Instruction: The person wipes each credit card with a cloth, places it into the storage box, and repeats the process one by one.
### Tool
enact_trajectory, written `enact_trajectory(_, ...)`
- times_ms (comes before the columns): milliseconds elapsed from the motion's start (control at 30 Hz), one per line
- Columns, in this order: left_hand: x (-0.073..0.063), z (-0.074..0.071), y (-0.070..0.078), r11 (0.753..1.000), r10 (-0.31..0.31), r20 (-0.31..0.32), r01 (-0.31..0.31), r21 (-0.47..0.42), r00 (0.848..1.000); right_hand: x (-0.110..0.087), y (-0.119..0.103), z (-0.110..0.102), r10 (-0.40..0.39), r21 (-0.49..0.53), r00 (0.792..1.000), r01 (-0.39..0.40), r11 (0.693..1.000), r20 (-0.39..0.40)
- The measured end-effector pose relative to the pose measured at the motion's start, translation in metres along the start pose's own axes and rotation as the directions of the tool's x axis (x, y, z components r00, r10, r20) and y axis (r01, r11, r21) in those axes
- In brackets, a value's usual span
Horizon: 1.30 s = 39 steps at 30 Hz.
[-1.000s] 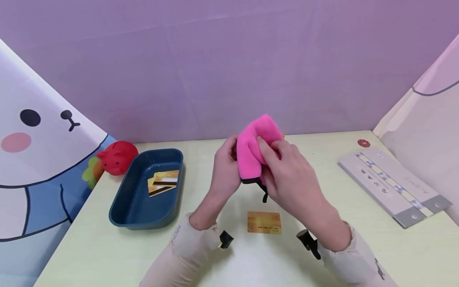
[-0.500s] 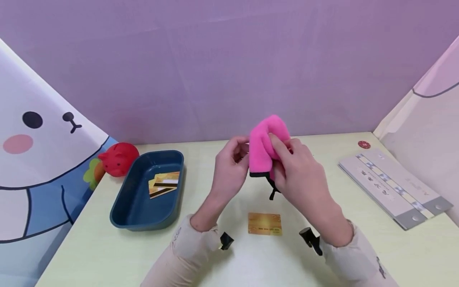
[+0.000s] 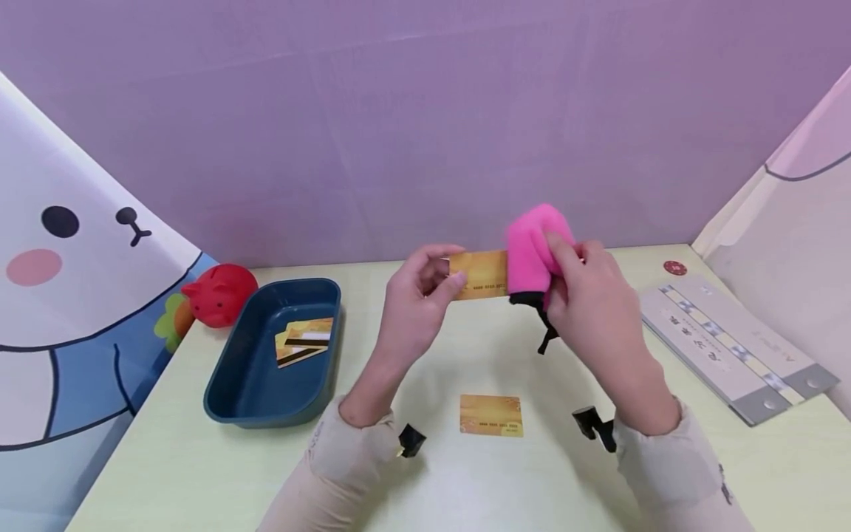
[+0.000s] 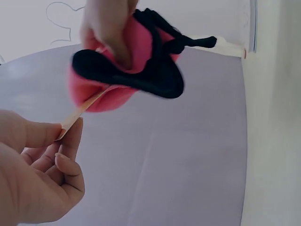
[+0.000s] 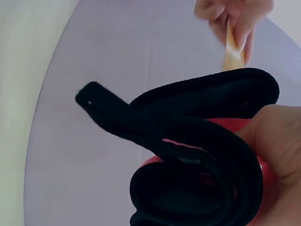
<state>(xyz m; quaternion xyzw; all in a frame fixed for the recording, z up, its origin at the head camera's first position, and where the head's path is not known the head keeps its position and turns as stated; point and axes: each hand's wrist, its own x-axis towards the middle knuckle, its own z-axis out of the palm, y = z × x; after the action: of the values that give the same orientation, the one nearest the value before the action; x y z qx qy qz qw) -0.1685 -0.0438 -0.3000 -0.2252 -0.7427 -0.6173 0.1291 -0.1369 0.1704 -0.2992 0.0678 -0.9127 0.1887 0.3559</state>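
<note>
My left hand (image 3: 415, 295) pinches one end of a gold bank card (image 3: 482, 275) between thumb and fingers, above the table. The card's other end is hidden by a folded pink fleece piece (image 3: 528, 255) with black trim and a short black strap. In the left wrist view the card (image 4: 84, 106) meets the pink fabric under its black edge; how far it reaches in, I cannot tell. My right hand (image 3: 595, 310) grips the folded fleece from the right, its thumb pressing on the front. A second gold card (image 3: 491, 415) lies flat on the table below the hands.
A dark blue tray (image 3: 229, 391) on the left holds two bank cards (image 3: 307, 341), stripe side up. Behind it sits a red piggy bank (image 3: 221, 295). On the right lie a grey folder (image 3: 731, 347) and a red poker chip (image 3: 674, 267). A purple backdrop (image 3: 425, 133) closes the back.
My right hand has moved right with the pink fleece, away from my left hand. The gold card between them has come into sight. The tray and the table card have stayed put.
</note>
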Motion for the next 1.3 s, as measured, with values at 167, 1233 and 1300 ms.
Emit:
enact_trajectory(167,0.002,-0.006,0.003,0.999,-0.011,0.002,0.011,-0.041,1.000,0.003,0.012,-0.003,0.062,-0.001,0.998,-0.062,0.998,-0.014)
enact_trajectory(1233,-0.005,0.006,0.001,0.994,0.110,-0.049,-0.110,0.020,0.993,-0.015,-0.041,0.001,-0.369,0.141,0.913,0.394,0.908,-0.172)
enact_trajectory(1300,-0.007,0.007,0.002,0.994,0.106,-0.035,-0.105,0.030,0.994,-0.017,-0.044,0.004,-0.372,0.145,0.912,0.397,0.906,-0.172)
